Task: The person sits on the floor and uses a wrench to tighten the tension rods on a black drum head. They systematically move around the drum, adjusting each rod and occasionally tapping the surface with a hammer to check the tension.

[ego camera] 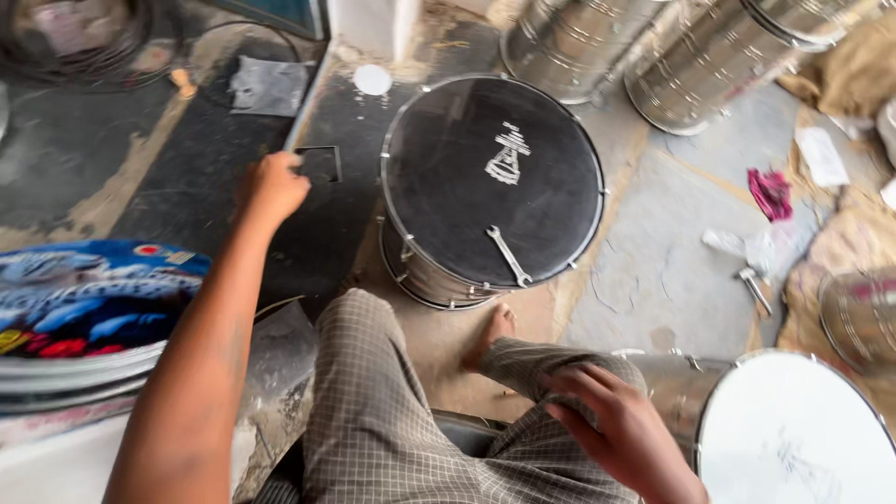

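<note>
Currently mid-reach: left hand (273, 187) stretched to the thin square wire frame (319, 164) on the floor (653, 243) beside the black-headed drum (492, 182), fingers curled at its edge, actual grip impossible to tell. Right hand (616, 425) resting loosely open on the knee, holding nothing. Next probably needs a firm pinch on the frame; spanner (509, 255) lying untouched on the drumhead.

The drum (492, 191) in the middle has a black head with a small white emblem (508, 154), a shiny silver rim and shell, and a silver wrench (509, 256) lying on it. The drum at lower right (793, 439) has a white head. The trousers (392, 411) are beige with a fine dark check. At the left, a printed drum head (89, 297) shows blue with red and yellow patches. A magenta cloth (771, 193) lies on the grey floor (653, 243).
</note>
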